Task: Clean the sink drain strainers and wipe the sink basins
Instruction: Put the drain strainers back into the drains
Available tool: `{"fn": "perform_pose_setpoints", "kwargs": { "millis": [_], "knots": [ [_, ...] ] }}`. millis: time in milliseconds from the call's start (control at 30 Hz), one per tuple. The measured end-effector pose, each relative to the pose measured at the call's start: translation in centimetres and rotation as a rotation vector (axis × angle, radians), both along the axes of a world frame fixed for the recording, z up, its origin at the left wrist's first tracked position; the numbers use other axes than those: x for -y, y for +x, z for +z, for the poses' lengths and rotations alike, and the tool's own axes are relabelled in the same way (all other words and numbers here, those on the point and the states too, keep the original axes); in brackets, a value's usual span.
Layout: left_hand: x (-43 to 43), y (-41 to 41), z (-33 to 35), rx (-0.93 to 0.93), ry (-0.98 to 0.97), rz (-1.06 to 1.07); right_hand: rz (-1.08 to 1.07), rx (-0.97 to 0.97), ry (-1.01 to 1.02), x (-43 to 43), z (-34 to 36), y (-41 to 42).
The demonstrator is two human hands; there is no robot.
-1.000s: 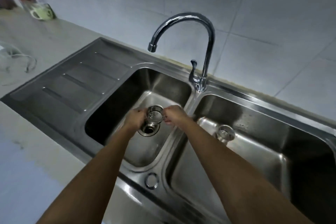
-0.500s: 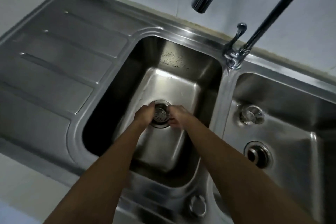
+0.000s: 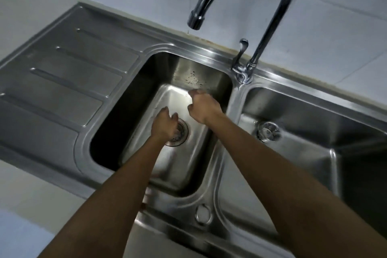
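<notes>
In the left stainless-steel sink basin [image 3: 159, 73], the round perforated metal drain strainer [image 3: 181, 132] is seated in the drain opening near the middle of the basin floor. The left hand [image 3: 164, 124] is laid over the strainer's left half with fingers curled down onto it; whether the strainer is actually pinched cannot be told, since the fingertips are hidden. The right hand [image 3: 202, 107] is held loosely curled and empty above the basin floor, toward the back right corner, below the curved chrome tap spout [image 3: 195, 20]. A second round metal strainer [image 3: 268, 131] is seen lying on the floor of the right basin [image 3: 314, 111], near its left wall, apparently out of its drain.

The step in hand is judged to be seating the left strainer. It is best pressed down evenly and given a small turn, so that its rim is set flush all round; a tilted seat would let debris past. No cloth is visible.
</notes>
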State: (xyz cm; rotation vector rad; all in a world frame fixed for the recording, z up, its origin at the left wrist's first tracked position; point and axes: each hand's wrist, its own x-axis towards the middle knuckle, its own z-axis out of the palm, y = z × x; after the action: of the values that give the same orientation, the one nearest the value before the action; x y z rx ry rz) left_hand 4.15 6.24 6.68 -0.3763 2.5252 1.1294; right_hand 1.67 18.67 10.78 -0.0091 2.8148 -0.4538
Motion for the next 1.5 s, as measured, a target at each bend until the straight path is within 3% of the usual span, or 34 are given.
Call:
{"fn": "perform_pose_setpoints", "kwargs": {
  "millis": [233, 367, 567, 767, 1033, 1167, 1300, 1500],
  "knots": [
    [-9.7, 4.0, 6.3, -0.483, 0.093, -0.167, -0.028, -0.298, 0.077, -10.3, 5.5, 5.7],
    [-16.8, 6.3, 7.3, -0.594, 0.172, -0.292, -0.118, -0.241, 0.164, -19.1, 5.6, 10.0],
    [-25.0, 8.8, 2.8, -0.246, 0.104, -0.3, -0.382, 0.074, 0.101, -29.3, 0.5, 13.3],
    [-27.3, 8.7, -0.9, 0.031, 0.028, -0.269, -0.47, 0.18, -0.167, -30.9, -4.6, 13.4],
    [-29.3, 6.4, -3.0, 0.135, 0.087, -0.282, -0.602, 0.233, -0.475, -30.0, -8.0, 11.1],
    [-30.5, 5.5, -5.0, 0.234, 0.237, -0.197, -0.642, 0.283, -0.595, -29.7, -9.5, 9.9],
    [-30.2, 3.9, -11.1, 0.271, 0.342, -0.077, -0.717, 0.334, -0.724, -30.0, -10.0, 10.0],
    [-29.7, 8.3, -3.7, 0.31, 0.383, -0.049, -1.033, 0.316, -0.998, -31.7, -7.6, 13.1]
  ]
}}
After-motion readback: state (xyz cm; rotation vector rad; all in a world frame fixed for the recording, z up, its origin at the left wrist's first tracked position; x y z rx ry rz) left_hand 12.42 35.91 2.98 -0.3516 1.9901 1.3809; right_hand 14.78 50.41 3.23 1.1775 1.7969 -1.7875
